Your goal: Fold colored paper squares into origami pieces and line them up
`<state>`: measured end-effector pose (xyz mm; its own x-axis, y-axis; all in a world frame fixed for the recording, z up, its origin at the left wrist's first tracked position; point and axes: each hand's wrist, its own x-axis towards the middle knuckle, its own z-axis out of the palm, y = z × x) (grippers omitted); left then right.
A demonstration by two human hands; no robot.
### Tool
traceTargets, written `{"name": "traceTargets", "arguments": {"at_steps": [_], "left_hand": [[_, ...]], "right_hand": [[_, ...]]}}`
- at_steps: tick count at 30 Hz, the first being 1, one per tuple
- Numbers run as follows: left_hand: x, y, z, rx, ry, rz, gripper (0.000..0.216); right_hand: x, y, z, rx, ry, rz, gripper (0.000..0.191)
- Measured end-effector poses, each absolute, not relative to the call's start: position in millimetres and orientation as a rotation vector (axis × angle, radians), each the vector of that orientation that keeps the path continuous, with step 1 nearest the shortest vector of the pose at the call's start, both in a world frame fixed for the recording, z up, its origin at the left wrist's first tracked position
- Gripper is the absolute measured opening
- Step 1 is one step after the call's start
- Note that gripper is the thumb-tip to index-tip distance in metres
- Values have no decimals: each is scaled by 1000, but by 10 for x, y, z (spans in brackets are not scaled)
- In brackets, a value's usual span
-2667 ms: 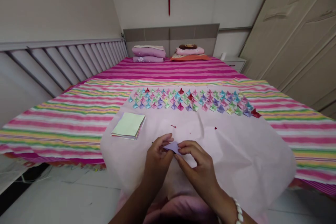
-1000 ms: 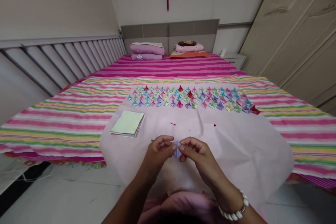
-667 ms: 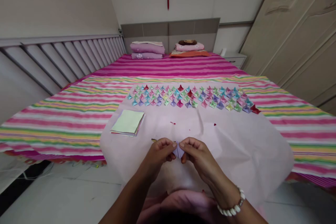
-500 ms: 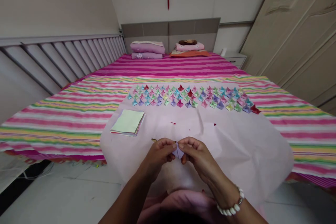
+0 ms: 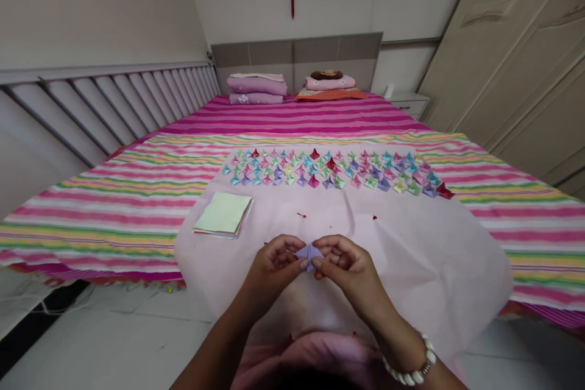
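Observation:
A small piece of folded lilac origami paper [image 5: 309, 251] is held up between both hands, a crease running down its middle. My left hand [image 5: 280, 265] pinches its left side between thumb and fingers. On the opposite side, my right hand [image 5: 342, 262] grips it the same way, with a white bead bracelet [image 5: 414, 372] at that wrist. Beyond the hands, rows of folded paper pieces [image 5: 313, 181] in many colours stand on the pale pink sheet [image 5: 292, 202]. To the left lies a stack of square papers [image 5: 223, 213], pale green on top.
Small red scraps [image 5: 375, 217] lie on the pink sheet. Underneath is a bed with a striped cover [image 5: 114, 201]. Folded bedding [image 5: 256, 85] is piled by the headboard [image 5: 297, 55]. A slatted rail [image 5: 114, 97] runs along the left, and a wardrobe [image 5: 516, 73] stands right.
The lilac paper has been turned in the fingers: its point faced down, and now its wide side corners spread upward. Both thumbs have shifted to its lower part.

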<state>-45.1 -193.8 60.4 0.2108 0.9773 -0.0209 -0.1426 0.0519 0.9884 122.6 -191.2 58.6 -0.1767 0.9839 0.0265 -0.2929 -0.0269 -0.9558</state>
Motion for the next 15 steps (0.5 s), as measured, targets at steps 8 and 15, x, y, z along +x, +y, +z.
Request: {"name": "traceTargets", "arguments": {"at_steps": [8, 15], "left_hand": [[-391, -1970, 641, 1140, 936, 1102, 17], [-292, -1994, 634, 1016, 968, 1138, 17]], "right_hand": [[1249, -1918, 571, -936, -1122, 1537, 23], [1229, -1897, 553, -943, -1093, 1533, 19]]}}
